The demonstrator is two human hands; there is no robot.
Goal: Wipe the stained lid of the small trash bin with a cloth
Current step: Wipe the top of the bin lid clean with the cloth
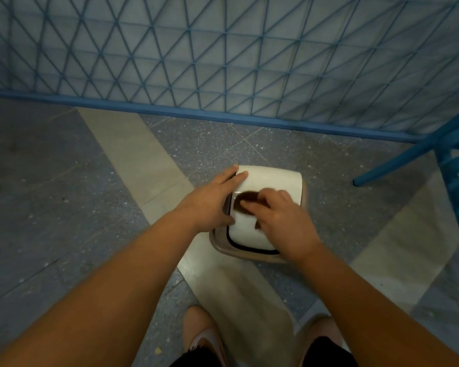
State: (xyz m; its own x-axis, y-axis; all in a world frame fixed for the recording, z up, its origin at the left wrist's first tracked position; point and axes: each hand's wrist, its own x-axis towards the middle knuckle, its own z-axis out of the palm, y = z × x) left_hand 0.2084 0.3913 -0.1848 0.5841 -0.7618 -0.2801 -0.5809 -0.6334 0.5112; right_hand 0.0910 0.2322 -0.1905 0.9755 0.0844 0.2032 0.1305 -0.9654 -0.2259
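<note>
Bin (223,241) on the floor (64,181) sits directly under both my hands, its white lid (270,181) between them and reaching out past my fingertips toward the blue lattice fence (223,62). My left hand (212,200) lies flat with fingers spread along the lid's left edge, thumb hooked down over the beige rim, while my right hand (281,218) is curled and pressing down on the lid's middle. A dark, motion-blurred patch (245,198) shows just beyond my right fingers, and I cannot tell whether it is cloth or stain, or what that hand pinches.
</note>
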